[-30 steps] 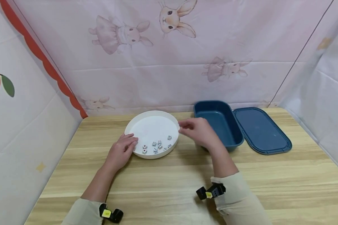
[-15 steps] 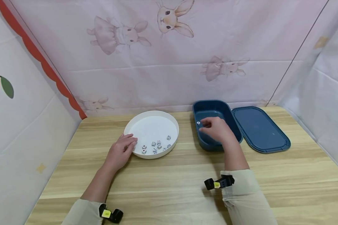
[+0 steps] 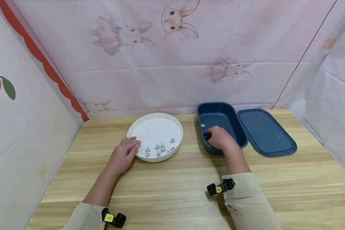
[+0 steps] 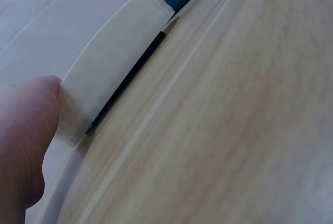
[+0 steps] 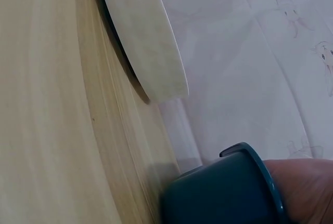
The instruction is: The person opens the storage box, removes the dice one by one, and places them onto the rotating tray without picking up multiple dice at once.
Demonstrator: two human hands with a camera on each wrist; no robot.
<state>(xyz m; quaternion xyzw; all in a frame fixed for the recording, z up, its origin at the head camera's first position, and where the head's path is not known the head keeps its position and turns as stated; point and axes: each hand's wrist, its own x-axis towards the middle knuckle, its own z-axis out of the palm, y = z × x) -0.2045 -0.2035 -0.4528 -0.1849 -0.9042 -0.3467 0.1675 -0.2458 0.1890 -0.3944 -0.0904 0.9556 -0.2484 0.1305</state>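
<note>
A round white tray (image 3: pixel 152 126) stands on the table with several white dice (image 3: pixel 162 149) near its front side. My left hand (image 3: pixel 123 155) grips the tray's left rim, its fingertips over the edge. In the left wrist view, that hand (image 4: pixel 28 135) lies against the tray's outer wall (image 4: pixel 112 63). My right hand (image 3: pixel 220 139) reaches down into the dark blue box (image 3: pixel 218 118), knuckles bent. Its fingertips are hidden inside, so I cannot tell if they hold anything. One die (image 3: pixel 203 126) shows by the box's left wall. In the right wrist view, the box wall (image 5: pixel 218 198) covers the fingers.
A flat dark blue lid (image 3: pixel 268 132) lies to the right of the box, against its side. The wooden table (image 3: pixel 161 191) runs back to a pink curtain (image 3: pixel 161 86) printed with rabbits. Fabric walls (image 3: pixel 26 127) stand on both sides.
My right hand has moved right from the tray's edge to the box, then lowered into it. The die by the box's left wall came into sight. My left hand stays on the rim.
</note>
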